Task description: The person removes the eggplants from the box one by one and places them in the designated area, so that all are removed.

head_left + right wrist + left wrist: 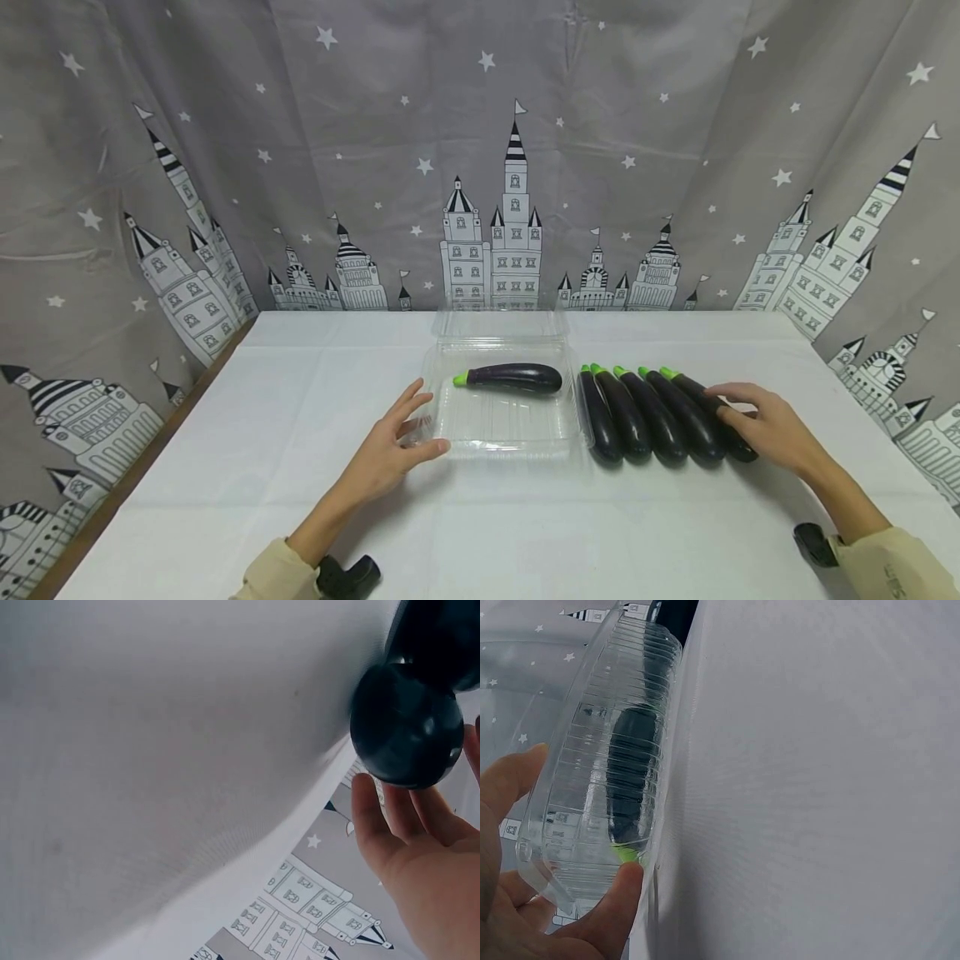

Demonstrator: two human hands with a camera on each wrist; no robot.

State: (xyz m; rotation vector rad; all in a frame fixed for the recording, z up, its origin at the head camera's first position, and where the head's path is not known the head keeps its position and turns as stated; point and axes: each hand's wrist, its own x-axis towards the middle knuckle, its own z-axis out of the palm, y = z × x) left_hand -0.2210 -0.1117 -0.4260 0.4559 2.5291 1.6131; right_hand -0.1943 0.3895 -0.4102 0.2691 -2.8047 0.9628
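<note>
Clear plastic forms the open tray (501, 429) at the middle of the frame, with one eggplant (513, 377) lying across its far side. At its lower left corner the left hand (390, 450) rests with straight fingers touching the rim. Right of the tray, five eggplants (660, 412) lie in a row; the right hand (765, 425) lies flat on the outermost eggplant (708, 400), fingers spread, not curled round it.

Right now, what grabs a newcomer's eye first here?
The row of five eggplants on the white table, right of a clear tray that holds one more eggplant. The right hand rests on the row's rightmost eggplant; the left hand touches the tray's left edge. Behind is a grey castle-and-star curtain.
</note>
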